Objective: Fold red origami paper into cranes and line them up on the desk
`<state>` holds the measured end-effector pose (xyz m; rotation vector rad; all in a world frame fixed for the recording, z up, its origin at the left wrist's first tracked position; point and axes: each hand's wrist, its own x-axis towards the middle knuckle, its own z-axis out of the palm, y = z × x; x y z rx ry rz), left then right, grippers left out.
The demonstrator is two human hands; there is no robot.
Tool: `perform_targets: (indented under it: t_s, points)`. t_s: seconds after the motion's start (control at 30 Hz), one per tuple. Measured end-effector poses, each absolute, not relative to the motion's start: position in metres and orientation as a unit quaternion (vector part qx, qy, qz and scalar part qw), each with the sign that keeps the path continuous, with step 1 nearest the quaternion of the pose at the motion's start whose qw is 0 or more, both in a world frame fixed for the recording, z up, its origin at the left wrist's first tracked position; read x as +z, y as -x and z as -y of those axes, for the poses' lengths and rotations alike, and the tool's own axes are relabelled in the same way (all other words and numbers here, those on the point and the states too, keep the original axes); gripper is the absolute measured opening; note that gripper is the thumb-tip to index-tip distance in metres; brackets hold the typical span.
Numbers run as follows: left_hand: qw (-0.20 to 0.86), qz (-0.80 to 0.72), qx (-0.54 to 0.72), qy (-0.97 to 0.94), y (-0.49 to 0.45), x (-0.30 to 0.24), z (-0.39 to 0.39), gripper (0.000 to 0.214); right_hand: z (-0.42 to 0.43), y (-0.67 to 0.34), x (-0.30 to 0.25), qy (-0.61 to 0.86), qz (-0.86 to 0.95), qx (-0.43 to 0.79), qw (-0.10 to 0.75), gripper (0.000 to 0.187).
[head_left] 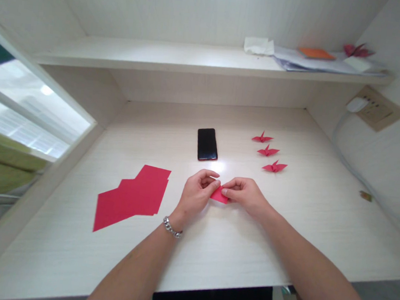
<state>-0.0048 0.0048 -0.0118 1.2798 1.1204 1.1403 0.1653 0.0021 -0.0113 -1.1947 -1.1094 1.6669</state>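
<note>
Pinching a small red paper piece [220,197] between both hands, I have it just above or against the desk [218,251], near the middle; I can't tell whether its underside touches the wood. It sits right between my fingertips: my left hand [197,191] grips its left edge, thumb on top, and my right hand [246,195] grips the upper right, thumb also on top. The two hands are close together, their thumb tips nearly meeting over the paper, and its near corner pokes out towards me.

By my reckoning this piece is partway folded: it is far smaller than the loose sheets and shows no wings or neck. Three red folded birds [268,151] stand in a slanting row beyond my right hand, and they look finished. Over to the left, well apart from my fingers, several flat red sheets [130,197] overlap one another, uncreased as far as I can see, so those seem to be untouched.

Just beyond my left hand lies a black phone [207,144], screen dark. A metal bracelet [172,228] circles my left wrist. Farther out, the shelf [159,60] bears papers, a crumpled white tissue [258,46] and an orange piece [316,53], and a white plug [357,105] fills part of the wall socket [378,112].
</note>
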Motion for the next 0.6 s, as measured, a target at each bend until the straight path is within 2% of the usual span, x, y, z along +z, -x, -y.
perform_targets:
  t_s: [0.6]
  points:
    - [0.538,-0.474,0.467,-0.518,0.0049,-0.0098,-0.0045,0.030,-0.0014,-0.1647,-0.0130,0.479,0.412,0.668,0.394,0.031]
